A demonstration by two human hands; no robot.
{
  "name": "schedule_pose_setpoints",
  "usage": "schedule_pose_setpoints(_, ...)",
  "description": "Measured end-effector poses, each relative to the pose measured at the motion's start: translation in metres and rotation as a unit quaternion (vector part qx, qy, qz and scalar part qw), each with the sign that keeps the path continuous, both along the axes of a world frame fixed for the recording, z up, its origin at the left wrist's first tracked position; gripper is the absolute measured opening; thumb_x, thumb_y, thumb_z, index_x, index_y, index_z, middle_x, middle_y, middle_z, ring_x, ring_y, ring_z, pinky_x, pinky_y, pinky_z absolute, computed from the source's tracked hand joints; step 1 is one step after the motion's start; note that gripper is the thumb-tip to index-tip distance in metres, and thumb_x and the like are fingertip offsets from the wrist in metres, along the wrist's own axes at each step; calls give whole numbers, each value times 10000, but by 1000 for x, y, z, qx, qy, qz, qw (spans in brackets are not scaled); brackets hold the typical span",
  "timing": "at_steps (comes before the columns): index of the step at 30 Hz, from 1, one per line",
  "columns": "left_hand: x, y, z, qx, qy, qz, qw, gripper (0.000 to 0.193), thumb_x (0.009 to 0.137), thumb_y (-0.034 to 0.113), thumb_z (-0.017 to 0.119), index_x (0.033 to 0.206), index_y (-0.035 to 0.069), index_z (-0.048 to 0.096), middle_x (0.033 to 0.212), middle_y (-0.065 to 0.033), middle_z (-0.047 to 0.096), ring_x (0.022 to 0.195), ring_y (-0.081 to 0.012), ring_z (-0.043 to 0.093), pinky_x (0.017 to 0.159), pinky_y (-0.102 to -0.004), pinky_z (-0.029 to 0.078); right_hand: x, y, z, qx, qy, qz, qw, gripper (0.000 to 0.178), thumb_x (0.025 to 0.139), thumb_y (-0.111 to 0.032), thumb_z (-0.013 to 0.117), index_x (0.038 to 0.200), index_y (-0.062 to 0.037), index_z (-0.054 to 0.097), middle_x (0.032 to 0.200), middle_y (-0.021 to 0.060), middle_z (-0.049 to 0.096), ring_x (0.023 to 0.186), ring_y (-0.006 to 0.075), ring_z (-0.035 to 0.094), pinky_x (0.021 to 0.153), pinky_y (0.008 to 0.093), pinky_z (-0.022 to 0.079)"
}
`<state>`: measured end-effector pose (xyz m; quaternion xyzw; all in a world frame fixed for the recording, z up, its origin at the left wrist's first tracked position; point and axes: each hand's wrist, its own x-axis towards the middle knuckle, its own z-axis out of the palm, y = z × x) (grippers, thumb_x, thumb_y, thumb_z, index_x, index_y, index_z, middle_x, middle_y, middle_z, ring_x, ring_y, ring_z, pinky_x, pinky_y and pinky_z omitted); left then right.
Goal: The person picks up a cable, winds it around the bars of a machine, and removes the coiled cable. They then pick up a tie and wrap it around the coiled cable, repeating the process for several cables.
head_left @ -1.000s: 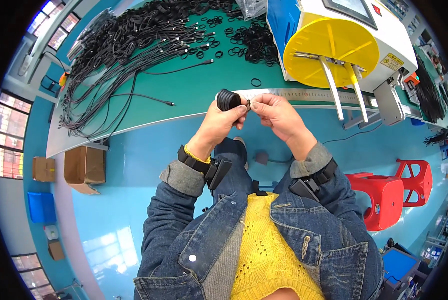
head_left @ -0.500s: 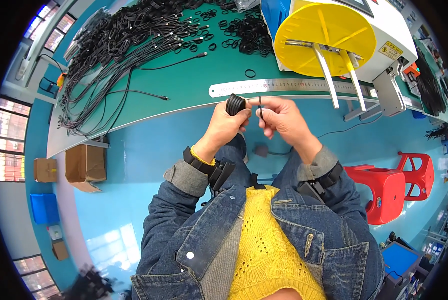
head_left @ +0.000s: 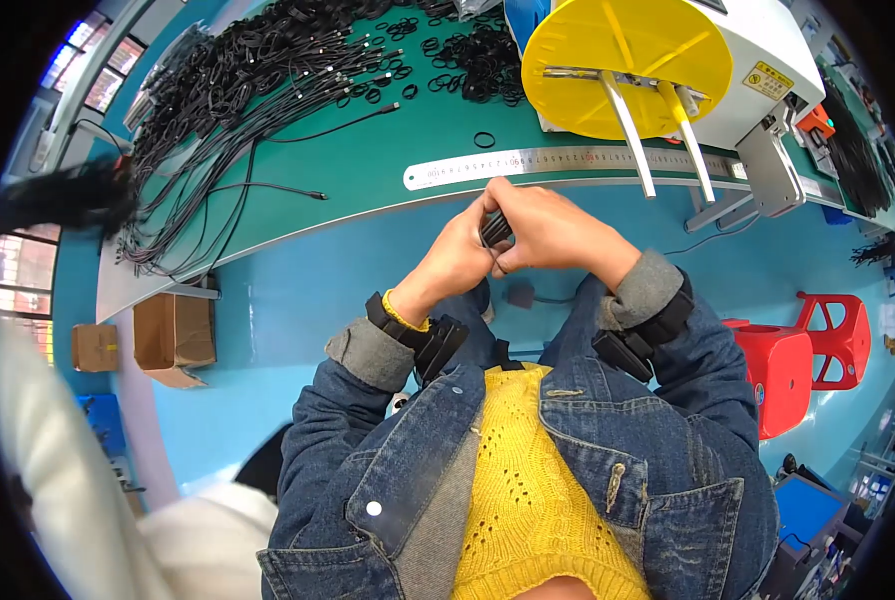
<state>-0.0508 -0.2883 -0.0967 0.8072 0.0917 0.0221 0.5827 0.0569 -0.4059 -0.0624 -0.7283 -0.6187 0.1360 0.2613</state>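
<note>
A small coil of black cable (head_left: 496,229) is between my two hands, just off the table's front edge. My left hand (head_left: 456,252) is closed round the coil from the left. From the right my right hand (head_left: 553,228) closes over it, its fingers bent across the coil and touching the left hand. Most of the coil is hidden by the fingers. The black band that was in my right hand cannot be made out clearly now. On the green table (head_left: 368,150) a single black band (head_left: 484,139) lies above a long steel ruler (head_left: 528,163).
Black cables (head_left: 238,130) pile up at the table's left, with loose black bands (head_left: 478,65) beside them. A machine with a yellow disc (head_left: 628,65) stands at right. At left, a person's blurred white sleeve (head_left: 58,450) and dark bundle (head_left: 68,200) appear. Red stools (head_left: 776,380) stand right.
My right hand has moved left with the black band and closed over the coil. A person in white has come in at the left with a dark bundle. The view has shifted slightly.
</note>
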Motion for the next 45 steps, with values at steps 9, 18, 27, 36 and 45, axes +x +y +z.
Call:
schedule_pose_setpoints(9,-13,9,15,-240,-20,-36,970,536,728,35,617,1231,3,435,825,-28,597,702,-106,547,596,-269,449,-1,-27,-20,118,586,-62,799,264,757,-127,609,942,6,476,739,101,583,703,190,610,560,345,466)
schedule_pose_setpoints(18,-13,-25,11,-3,-5,-22,1000,265,704,104,649,939,3,578,846,-88,625,739,-133,567,632,-320,465,-43,-22,10,85,-76,-168,979,351,812,-366,548,772,-23,488,585,181,574,580,360,586,528,424,474)
schedule_pose_setpoints(27,-2,-20,-12,-34,-62,-8,997,294,674,105,700,924,-7,594,849,-92,637,701,-190,611,579,-334,482,-12,-10,-38,88,44,-246,964,379,819,-354,512,689,2,530,630,207,585,629,408,574,580,499,453)
schedule_pose_setpoints(36,-6,-23,-14,26,-154,143,977,264,757,-7,643,1008,-36,569,792,-29,579,704,-72,555,591,-192,475,5,-19,-30,140,230,-350,897,462,840,-377,483,675,47,559,652,237,558,667,421,551,591,441,420)
schedule_pose_setpoints(45,-11,-22,-15,-207,-44,108,971,228,777,32,634,992,-24,581,794,-25,583,691,-67,561,631,-207,485,16,-13,-56,29,404,-314,859,510,853,-422,457,695,46,583,654,212,587,645,380,567,586,423,420)
